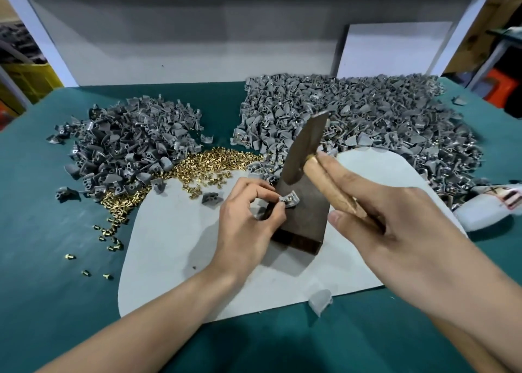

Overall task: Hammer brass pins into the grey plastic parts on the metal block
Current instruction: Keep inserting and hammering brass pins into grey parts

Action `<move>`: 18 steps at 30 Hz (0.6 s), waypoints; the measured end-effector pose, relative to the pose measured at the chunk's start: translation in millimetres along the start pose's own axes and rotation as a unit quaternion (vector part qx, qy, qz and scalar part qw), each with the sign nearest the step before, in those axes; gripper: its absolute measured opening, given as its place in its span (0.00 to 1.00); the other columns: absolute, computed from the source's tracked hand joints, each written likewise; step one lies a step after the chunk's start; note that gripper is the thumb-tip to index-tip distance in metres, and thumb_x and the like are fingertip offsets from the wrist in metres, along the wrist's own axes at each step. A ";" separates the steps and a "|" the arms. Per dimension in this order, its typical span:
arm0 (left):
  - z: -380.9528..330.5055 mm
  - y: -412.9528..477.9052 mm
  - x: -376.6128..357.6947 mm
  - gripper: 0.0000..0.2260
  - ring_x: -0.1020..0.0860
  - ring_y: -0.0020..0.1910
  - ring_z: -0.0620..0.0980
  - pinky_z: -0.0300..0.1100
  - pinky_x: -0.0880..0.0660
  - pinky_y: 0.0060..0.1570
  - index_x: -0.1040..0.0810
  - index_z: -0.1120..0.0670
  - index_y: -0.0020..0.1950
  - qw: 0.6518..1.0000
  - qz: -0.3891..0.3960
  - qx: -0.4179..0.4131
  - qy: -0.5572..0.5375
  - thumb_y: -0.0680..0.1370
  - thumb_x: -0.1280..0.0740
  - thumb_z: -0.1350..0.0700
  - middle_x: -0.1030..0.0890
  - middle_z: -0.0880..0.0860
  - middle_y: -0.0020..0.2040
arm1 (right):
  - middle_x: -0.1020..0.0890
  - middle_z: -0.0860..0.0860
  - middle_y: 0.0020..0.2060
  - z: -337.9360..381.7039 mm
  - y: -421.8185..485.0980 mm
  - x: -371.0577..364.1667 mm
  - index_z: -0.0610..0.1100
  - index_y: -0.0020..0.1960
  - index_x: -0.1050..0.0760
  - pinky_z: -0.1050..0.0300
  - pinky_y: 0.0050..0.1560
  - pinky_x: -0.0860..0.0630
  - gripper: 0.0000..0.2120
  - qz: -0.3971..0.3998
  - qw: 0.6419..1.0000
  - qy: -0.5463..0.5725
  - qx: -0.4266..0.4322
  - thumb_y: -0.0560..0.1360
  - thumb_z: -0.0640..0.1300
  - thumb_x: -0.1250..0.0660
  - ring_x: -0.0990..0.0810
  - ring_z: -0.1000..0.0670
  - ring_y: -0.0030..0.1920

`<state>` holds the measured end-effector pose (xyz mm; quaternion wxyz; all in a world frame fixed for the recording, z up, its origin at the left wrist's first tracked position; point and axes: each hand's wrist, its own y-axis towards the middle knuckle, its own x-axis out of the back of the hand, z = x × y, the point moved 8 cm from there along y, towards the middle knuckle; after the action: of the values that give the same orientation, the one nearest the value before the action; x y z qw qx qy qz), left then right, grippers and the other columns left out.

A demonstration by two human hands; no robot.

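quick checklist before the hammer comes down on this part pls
1. Grey part sits on top of the metal block: ok.
2. Left hand pinches the part to steady it: ok.
3. Brass pin stands straight in the part: cannot tell, as it is too small and partly behind the fingers.
4. Right hand holds the hammer by its wooden handle, with the head raised over the block: ok.
5. Fingertips clear of the strike spot: not ok. They are right at the part, so the blow probably needs care.
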<state>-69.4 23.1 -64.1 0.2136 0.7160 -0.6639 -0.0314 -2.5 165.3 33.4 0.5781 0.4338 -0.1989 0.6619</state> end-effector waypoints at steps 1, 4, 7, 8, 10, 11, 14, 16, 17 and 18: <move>0.2 -0.2 -0.3 0.08 0.23 0.51 0.43 0.40 0.27 0.53 0.20 0.53 0.40 1.000 0.003 0.002 -0.004 0.71 0.27 0.65 0.22 0.45 0.46 | 0.28 0.69 0.25 -0.7 -0.8 -2.8 0.65 0.70 0.37 0.76 0.30 0.36 0.28 0.009 1.000 0.000 -0.004 0.74 0.43 0.36 0.29 0.63 0.28; -1.7 -0.2 0.3 0.08 0.23 0.50 0.41 0.36 0.28 0.52 0.20 0.53 0.40 1.000 0.001 -0.005 -0.005 0.71 0.27 0.66 0.22 0.45 0.46 | 0.24 0.64 0.28 -3.1 -2.9 4.1 0.73 0.66 0.41 0.70 0.33 0.32 0.27 -0.015 1.000 0.004 -0.019 0.74 0.50 0.38 0.29 0.59 0.29; -4.3 -0.3 1.0 0.08 0.24 0.49 0.40 0.30 0.30 0.50 0.20 0.54 0.40 1.000 -0.003 -0.020 0.001 0.71 0.27 0.67 0.22 0.46 0.45 | 0.23 0.58 0.30 -5.8 -3.3 8.5 0.76 0.66 0.52 0.65 0.34 0.31 0.29 -0.043 0.998 -0.030 -0.020 0.73 0.55 0.42 0.30 0.58 0.29; -3.3 -0.2 0.6 0.08 0.24 0.48 0.40 0.29 0.30 0.49 0.20 0.54 0.40 1.000 -0.002 -0.015 -0.002 0.71 0.27 0.67 0.22 0.45 0.45 | 0.22 0.58 0.32 -7.0 -2.3 2.1 0.75 0.67 0.53 0.60 0.37 0.28 0.29 -0.031 0.998 -0.042 -0.021 0.74 0.55 0.42 0.29 0.57 0.30; -0.9 -0.2 0.1 0.10 0.23 0.48 0.40 0.29 0.30 0.50 0.20 0.52 0.40 1.000 0.003 0.000 -0.012 0.70 0.27 0.67 0.23 0.42 0.44 | 0.20 0.54 0.38 -15.5 -1.4 -18.4 0.73 0.70 0.52 0.51 0.42 0.25 0.29 0.027 0.996 -0.065 -0.051 0.77 0.53 0.42 0.25 0.48 0.35; -0.4 -1.2 0.2 0.11 0.23 0.48 0.40 0.29 0.30 0.50 0.20 0.51 0.39 1.000 0.005 0.002 -0.016 0.70 0.27 0.67 0.23 0.42 0.44 | 0.20 0.52 0.39 -18.7 -1.6 -22.5 0.72 0.71 0.50 0.51 0.43 0.25 0.29 0.046 0.995 -0.068 -0.064 0.76 0.52 0.42 0.26 0.46 0.35; -4.2 -1.6 1.4 0.12 0.23 0.48 0.40 0.31 0.29 0.50 0.21 0.49 0.40 1.000 0.004 -0.018 -0.001 0.70 0.26 0.66 0.23 0.41 0.44 | 0.17 0.55 0.49 -14.6 0.7 -4.0 0.75 0.67 0.50 0.50 0.45 0.23 0.27 -0.004 0.998 -0.044 -0.039 0.73 0.56 0.44 0.23 0.49 0.37; -5.0 -1.1 1.8 0.12 0.23 0.48 0.41 0.31 0.30 0.50 0.21 0.48 0.39 1.000 -0.001 -0.027 0.003 0.71 0.26 0.66 0.23 0.42 0.44 | 0.18 0.59 0.46 -8.1 1.5 2.7 0.76 0.66 0.53 0.52 0.43 0.24 0.28 -0.029 0.999 -0.041 -0.018 0.74 0.56 0.44 0.25 0.54 0.34; -4.3 -1.1 2.0 0.12 0.23 0.48 0.41 0.31 0.30 0.50 0.21 0.48 0.39 1.000 -0.002 -0.023 -0.001 0.71 0.26 0.66 0.23 0.43 0.44 | 0.18 0.59 0.45 -7.6 1.3 -3.3 0.76 0.66 0.56 0.52 0.42 0.25 0.30 -0.007 0.998 -0.061 -0.019 0.75 0.55 0.43 0.26 0.53 0.33; -3.4 -1.1 2.3 0.12 0.23 0.47 0.41 0.30 0.30 0.50 0.21 0.48 0.39 1.000 -0.001 -0.016 -0.005 0.71 0.26 0.66 0.23 0.42 0.44 | 0.18 0.59 0.47 -8.9 -0.8 -13.5 0.76 0.66 0.58 0.52 0.44 0.24 0.31 0.032 0.996 -0.084 -0.029 0.76 0.54 0.42 0.25 0.50 0.35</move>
<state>-67.0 21.9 -60.9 0.2220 0.7129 -0.6636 -0.0460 -5.4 164.4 17.5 0.5503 0.4644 -0.2790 0.6353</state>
